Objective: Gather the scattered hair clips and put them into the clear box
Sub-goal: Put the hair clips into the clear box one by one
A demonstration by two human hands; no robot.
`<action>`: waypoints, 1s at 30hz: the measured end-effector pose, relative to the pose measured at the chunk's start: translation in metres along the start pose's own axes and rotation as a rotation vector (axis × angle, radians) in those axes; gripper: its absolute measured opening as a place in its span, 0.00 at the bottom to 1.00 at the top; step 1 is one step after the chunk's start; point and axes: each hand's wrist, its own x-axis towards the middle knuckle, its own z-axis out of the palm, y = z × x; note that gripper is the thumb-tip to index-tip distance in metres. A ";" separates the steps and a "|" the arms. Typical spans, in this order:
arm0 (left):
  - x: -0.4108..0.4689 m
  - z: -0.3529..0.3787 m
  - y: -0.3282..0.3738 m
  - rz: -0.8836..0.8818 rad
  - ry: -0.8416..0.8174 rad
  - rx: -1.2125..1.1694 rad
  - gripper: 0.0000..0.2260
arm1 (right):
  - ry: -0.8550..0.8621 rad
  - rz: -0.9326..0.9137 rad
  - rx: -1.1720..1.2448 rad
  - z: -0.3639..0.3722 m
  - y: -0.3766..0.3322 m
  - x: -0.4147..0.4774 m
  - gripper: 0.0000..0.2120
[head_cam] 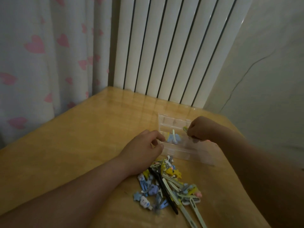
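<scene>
A clear plastic box (171,122) with small compartments lies open on the wooden table, its lid (194,156) folded toward me. A light blue clip (173,138) rests in one compartment. My left hand (144,149) touches the box's left edge, fingers curled on it. Above the box's right side, my right hand (201,128) pinches a small yellow-green clip (185,129). A pile of hair clips (167,186) in blue, yellow, purple, black and pale green lies in front of the box, between my forearms.
The wooden table (74,153) stands in a corner. A white radiator (164,55) rises behind it, a curtain with pink hearts (41,63) hangs at the left, and a wall (263,79) stands at the right.
</scene>
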 end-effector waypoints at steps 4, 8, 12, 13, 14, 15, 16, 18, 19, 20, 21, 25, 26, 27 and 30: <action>0.001 0.000 0.000 0.001 -0.005 -0.004 0.09 | 0.021 0.048 -0.047 0.006 -0.004 0.000 0.09; 0.000 0.000 0.000 0.005 -0.002 -0.001 0.09 | 0.035 0.120 0.015 0.011 -0.003 0.005 0.11; 0.001 0.000 0.000 0.001 0.000 -0.009 0.08 | 0.012 0.136 0.066 0.016 -0.003 0.010 0.08; 0.001 0.000 0.000 -0.001 -0.002 -0.010 0.08 | 0.029 0.129 0.086 0.016 -0.002 0.010 0.08; 0.001 0.000 0.000 0.000 -0.002 -0.010 0.08 | 0.056 0.113 0.102 0.015 0.000 0.008 0.08; 0.001 0.000 -0.001 0.003 -0.001 -0.010 0.08 | 0.095 0.086 0.116 0.013 0.003 0.006 0.09; 0.001 0.000 -0.001 0.006 -0.001 -0.010 0.08 | 0.150 0.053 0.129 0.011 0.007 0.001 0.09; 0.001 0.000 -0.001 0.008 -0.003 -0.008 0.08 | 0.293 -0.027 0.192 0.008 0.013 -0.016 0.08; 0.001 0.000 -0.001 0.008 -0.006 -0.006 0.08 | 0.367 -0.084 0.234 0.008 0.015 -0.029 0.08; 0.001 0.000 -0.001 0.008 -0.008 -0.005 0.09 | 0.434 -0.149 0.276 0.008 0.017 -0.044 0.08; 0.000 -0.001 -0.001 0.008 -0.011 -0.005 0.09 | 0.491 -0.211 0.320 0.010 0.018 -0.061 0.08; 0.000 -0.002 0.001 0.007 -0.014 -0.011 0.10 | 0.484 -0.386 0.477 0.026 0.024 -0.118 0.06; 0.000 -0.002 0.002 0.003 -0.012 -0.015 0.10 | 0.406 -0.406 0.471 0.032 0.025 -0.125 0.06; 0.000 -0.002 0.002 -0.002 -0.008 -0.020 0.11 | 0.317 -0.420 0.441 0.037 0.026 -0.129 0.05; 0.000 -0.002 0.001 -0.016 0.011 -0.040 0.11 | 0.090 -0.441 0.301 0.048 0.027 -0.132 0.03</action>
